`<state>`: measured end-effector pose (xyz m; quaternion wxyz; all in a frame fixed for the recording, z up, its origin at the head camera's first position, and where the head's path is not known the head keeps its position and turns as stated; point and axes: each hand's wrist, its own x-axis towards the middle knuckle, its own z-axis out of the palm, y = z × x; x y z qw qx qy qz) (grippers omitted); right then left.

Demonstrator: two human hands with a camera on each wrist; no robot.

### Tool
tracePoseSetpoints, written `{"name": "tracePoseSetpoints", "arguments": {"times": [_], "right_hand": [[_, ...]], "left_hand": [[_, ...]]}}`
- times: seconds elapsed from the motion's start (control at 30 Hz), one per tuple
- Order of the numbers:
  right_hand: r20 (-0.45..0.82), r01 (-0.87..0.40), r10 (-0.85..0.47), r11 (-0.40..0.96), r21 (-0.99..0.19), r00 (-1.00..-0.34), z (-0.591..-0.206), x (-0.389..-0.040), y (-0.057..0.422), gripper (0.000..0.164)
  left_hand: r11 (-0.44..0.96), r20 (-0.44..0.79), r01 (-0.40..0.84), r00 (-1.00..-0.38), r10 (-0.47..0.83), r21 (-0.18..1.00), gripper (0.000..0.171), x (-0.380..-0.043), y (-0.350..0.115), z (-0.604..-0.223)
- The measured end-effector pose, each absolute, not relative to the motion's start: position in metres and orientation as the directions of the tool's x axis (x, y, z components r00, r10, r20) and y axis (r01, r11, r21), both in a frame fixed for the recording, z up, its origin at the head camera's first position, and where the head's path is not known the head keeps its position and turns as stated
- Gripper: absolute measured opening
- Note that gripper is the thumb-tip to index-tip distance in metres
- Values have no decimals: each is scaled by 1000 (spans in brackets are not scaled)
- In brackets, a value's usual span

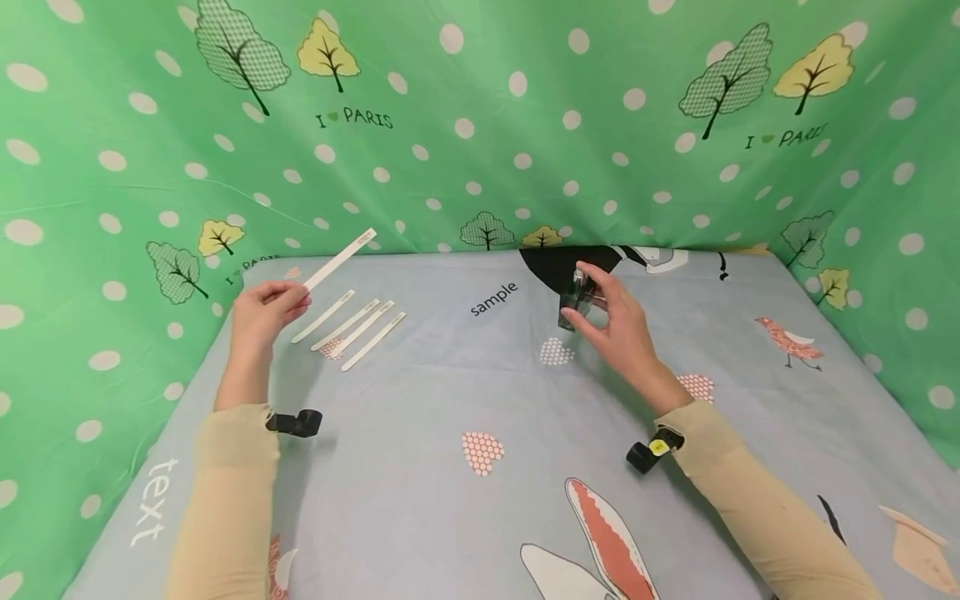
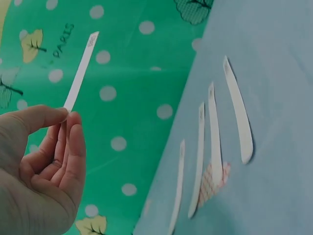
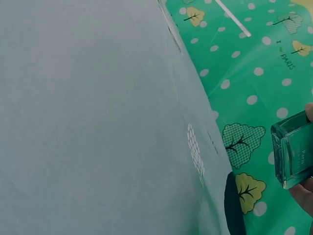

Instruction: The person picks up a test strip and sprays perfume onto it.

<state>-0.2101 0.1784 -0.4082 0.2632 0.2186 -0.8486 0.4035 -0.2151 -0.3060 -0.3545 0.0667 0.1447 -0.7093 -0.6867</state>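
Note:
My left hand (image 1: 262, 315) pinches a white perfume test strip (image 1: 340, 260) by its lower end, thumb against fingertips. The strip slants up to the right, above the table, with small print near its far tip. My right hand (image 1: 618, 321) grips a dark, clear glass perfume bottle (image 1: 572, 307) above the table, its index finger at the sprayer on top and thumb low on the side. In the right wrist view the bottle (image 3: 296, 152) shows faint lettering, and most of the hand lies outside the frame. Strip and bottle are well apart.
Several more white test strips (image 1: 373, 340) lie side by side on the grey-blue printed cloth (image 1: 405, 442), right of the left hand. A green dotted curtain (image 1: 420, 108) hangs behind and along both sides. A wrist camera (image 1: 296, 422) sits on the left wrist, another (image 1: 651, 450) on the right.

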Motion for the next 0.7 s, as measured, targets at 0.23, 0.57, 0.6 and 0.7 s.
{"name": "tracePoseSetpoints", "arguments": {"times": [0.23,0.57,0.6,0.7], "right_hand": [[634,-600,-153,545,-585,-758,-405,-208,177,71],[676,-628,-172,580,-519,-717,-403,-207,176,69],[681,-632,-179,589,-504,-710,-404,-207,176,69],[686,-641,-200,599,-479,-699,-404,-207,175,67]], "left_hand": [[102,-28,-53,-971,-239,993,1,-212,-282,-344],[274,22,-22,-987,-156,961,16,-215,-250,-343],[283,24,-20,-988,-153,959,17,-215,-247,-343],[302,19,-26,-990,-143,953,18,-216,-239,-344]]}}
